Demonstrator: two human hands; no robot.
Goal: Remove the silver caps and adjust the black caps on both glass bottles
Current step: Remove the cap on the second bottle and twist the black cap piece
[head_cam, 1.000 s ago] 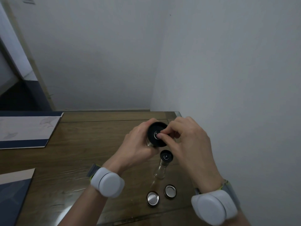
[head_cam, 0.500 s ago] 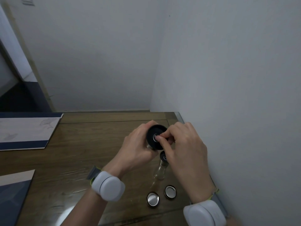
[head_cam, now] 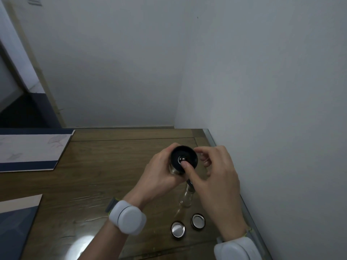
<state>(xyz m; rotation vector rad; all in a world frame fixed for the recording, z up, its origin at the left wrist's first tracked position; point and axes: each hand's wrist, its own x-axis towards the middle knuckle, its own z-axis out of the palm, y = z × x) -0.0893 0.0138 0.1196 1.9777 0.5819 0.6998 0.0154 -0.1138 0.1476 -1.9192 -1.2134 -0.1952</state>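
Left hand (head_cam: 159, 177) wraps the raised bottle (head_cam: 173, 170), fingers curled round the glass under its black cap (head_cam: 184, 159). Right hand (head_cam: 216, 177) has its thumb on the cap's centre button, index curled at the rim at 3 o'clock. Step looks like cap adjustment; next probably a twist or press. Second bottle (head_cam: 185, 198) stands on the table (head_cam: 105, 166) at 6 o'clock, both silver caps (head_cam: 177, 229) already off beyond it.
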